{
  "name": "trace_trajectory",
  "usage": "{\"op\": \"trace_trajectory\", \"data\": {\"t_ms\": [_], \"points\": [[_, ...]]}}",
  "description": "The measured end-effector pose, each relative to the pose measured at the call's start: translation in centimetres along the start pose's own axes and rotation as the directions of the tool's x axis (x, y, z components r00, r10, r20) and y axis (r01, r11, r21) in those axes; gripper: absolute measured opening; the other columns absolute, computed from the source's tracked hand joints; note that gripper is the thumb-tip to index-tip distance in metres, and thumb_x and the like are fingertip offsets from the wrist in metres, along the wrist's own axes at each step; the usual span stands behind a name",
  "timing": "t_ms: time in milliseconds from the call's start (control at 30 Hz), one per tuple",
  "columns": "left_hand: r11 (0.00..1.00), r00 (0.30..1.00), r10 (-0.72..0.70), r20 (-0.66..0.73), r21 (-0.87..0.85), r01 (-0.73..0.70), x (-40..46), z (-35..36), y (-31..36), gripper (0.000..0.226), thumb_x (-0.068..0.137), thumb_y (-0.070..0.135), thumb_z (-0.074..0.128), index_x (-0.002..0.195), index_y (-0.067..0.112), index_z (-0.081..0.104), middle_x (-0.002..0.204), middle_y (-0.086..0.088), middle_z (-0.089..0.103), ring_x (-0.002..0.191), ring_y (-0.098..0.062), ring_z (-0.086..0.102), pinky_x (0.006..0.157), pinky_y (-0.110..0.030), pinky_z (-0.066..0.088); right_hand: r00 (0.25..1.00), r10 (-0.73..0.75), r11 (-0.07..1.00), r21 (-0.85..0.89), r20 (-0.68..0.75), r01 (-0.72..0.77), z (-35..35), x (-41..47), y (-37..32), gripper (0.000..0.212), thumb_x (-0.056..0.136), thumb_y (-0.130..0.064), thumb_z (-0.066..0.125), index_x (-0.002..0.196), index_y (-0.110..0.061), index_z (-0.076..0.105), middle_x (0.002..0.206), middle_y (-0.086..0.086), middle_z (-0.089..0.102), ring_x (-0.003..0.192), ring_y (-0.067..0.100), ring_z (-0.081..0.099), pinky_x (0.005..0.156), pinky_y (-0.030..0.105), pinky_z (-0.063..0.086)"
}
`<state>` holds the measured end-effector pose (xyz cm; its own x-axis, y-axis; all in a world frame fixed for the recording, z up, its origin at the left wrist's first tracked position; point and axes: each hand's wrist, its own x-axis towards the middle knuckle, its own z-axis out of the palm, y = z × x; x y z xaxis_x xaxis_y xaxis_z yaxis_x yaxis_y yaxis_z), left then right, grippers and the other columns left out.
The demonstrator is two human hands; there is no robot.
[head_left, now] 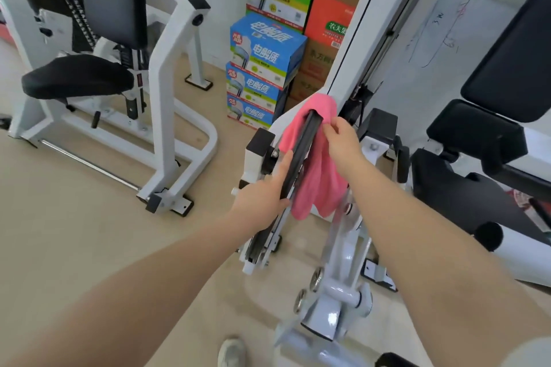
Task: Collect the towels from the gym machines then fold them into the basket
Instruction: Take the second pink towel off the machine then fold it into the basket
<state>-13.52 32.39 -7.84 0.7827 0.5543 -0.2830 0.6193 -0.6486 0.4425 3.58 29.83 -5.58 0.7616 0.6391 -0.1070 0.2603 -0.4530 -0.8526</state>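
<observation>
Beige gym flooring (74, 232) is seen under a white seat machine (167, 92), stacked boxes (262, 68) and a black bar (301, 155), against which the left hand (264, 194) is laid flat while the draped pink towel (319, 182) is pinched by the right hand (343, 140).

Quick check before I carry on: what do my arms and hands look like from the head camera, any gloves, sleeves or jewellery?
Both arms are bare along all that shows, with no sleeve in view. The left hand and right hand wear no gloves, and no watch, bracelet or ring is visible on them.
</observation>
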Motion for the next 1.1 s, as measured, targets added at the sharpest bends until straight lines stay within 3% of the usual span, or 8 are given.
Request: {"op": "trace_trajectory", "data": {"t_ms": [167,333,467,633,767,933,1000,1100], "points": [[0.999,0.999,0.032,-0.036,-0.019,-0.033,0.0,0.8,-0.3,0.086,0.092,0.029,0.05,0.143,0.032,-0.019,0.084,-0.009,0.052,0.077,-0.032,0.06,0.073,-0.041,0.05,0.999,0.021,0.89,0.454,0.033,-0.034,-1.5,-4.9,0.1,0.02,0.1,-0.015,0.034,0.086,-0.018,0.049,0.084,-0.002,0.049,0.081,0.011,0.046,0.081,0.027,0.042],[0.998,0.998,-0.049,-0.046,-0.053,0.046,0.0,1.7,-0.1,0.086,0.092,0.024,0.048,0.143,0.032,-0.02,0.098,-0.024,0.064,0.078,-0.034,0.061,0.079,-0.046,0.051,0.995,0.085,0.708,0.7,0.052,-0.097,-4.3,-10.7,0.2,0.023,0.1,-0.013,0.033,0.091,-0.015,0.054,0.089,-0.001,0.058,0.081,0.009,0.055,0.076,0.021,0.047],[0.999,0.991,-0.032,-0.13,0.0,0.032,-3.6,1.7,2.8,0.058,0.091,0.024,0.047,0.139,0.008,0.02,0.132,-0.023,0.038,0.11,-0.043,0.051,0.09,-0.049,0.044,0.997,0.081,0.63,0.774,0.015,-0.063,-9.0,-16.7,1.0,0.029,0.099,-0.011,0.033,0.085,-0.016,0.058,0.08,-0.003,0.065,0.077,0.009,0.06,0.076,0.025,0.049],[0.942,0.971,0.216,0.099,0.242,-0.234,-13.2,1.9,9.9,0.027,0.092,0.028,0.042,0.109,0.013,0.057,0.102,-0.009,0.062,0.092,-0.026,0.06,0.077,-0.033,0.048,1.0,0.005,0.558,0.83,0.001,-0.004,-16.3,-24.5,4.4,0.031,0.099,-0.013,0.032,0.087,-0.012,0.06,0.073,-0.003,0.069,0.072,0.008,0.065,0.069,0.022,0.055],[0.915,0.892,0.37,0.259,0.066,-0.399,-20.1,3.5,18.3,0.038,0.092,0.033,0.046,0.076,0.006,0.067,0.055,0.003,0.056,0.044,-0.005,0.049,0.046,-0.01,0.036,0.997,-0.065,0.718,0.692,-0.032,0.069,-22.6,-31.5,8.9,0.03,0.097,-0.009,0.034,0.083,-0.013,0.06,0.068,-0.007,0.067,0.065,0.005,0.062,0.065,0.021,0.051],[0.759,0.804,0.578,-0.139,-0.27,-0.593,-25.2,10.8,30.4,0.021,0.093,0.021,0.047,0.08,0.01,0.06,0.069,-0.004,0.062,0.067,-0.018,0.056,0.064,-0.026,0.042,0.985,-0.101,0.941,0.336,0.139,0.049,-31.2,-41.5,15.9,0.019,0.093,-0.023,0.043,0.078,-0.016,0.053,0.072,-0.006,0.054,0.068,0.007,0.051,0.063,0.016,0.044],[0.703,0.75,0.662,-0.021,-0.331,-0.63,-26.1,14.8,35.3,0.019,0.095,0.022,0.044,0.088,0.017,0.06,0.083,0.002,0.064,0.08,-0.016,0.059,0.073,-0.027,0.046,0.978,-0.08,0.963,0.267,0.19,0.027,-34.5,-45.5,18.5,0.019,0.086,-0.03,0.045,0.073,-0.019,0.053,0.07,-0.01,0.053,0.066,0.006,0.049,0.063,0.018,0.042],[0.69,0.644,0.704,0.298,-0.499,-0.524,-28.0,20.8,41.7,0.03,0.099,0.024,0.036,0.096,0.006,0.059,0.08,0.003,0.057,0.074,-0.01,0.054,0.072,-0.024,0.045,0.99,0.014,0.959,0.279,0.142,-0.054,-39.4,-50.9,22.2,0.019,0.093,-0.027,0.046,0.081,-0.024,0.061,0.078,-0.011,0.062,0.073,0.004,0.058,0.069,0.018,0.047]]}}
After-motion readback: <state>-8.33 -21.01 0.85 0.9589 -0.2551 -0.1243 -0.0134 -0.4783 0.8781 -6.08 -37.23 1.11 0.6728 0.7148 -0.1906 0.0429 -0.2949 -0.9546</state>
